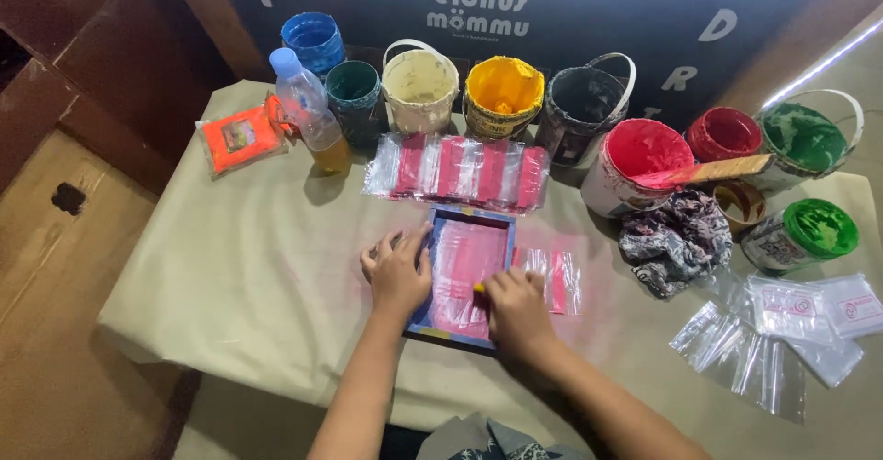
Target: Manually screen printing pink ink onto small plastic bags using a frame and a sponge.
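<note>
Head view looks down on a cloth-covered table (248, 267). Left hand (397, 271) lies flat, fingers spread and released, on the left edge of a blue-framed printing screen (467, 271) at the table's middle. Right hand (517, 311) is clenched around a small yellow-tipped tool (479, 287) — pressed on the screen's pink mesh. Just beyond the frame lie pink-striped plastic bags (460, 167), then 2 rows of paint buckets — a yellow one (502, 92) among them.
</note>
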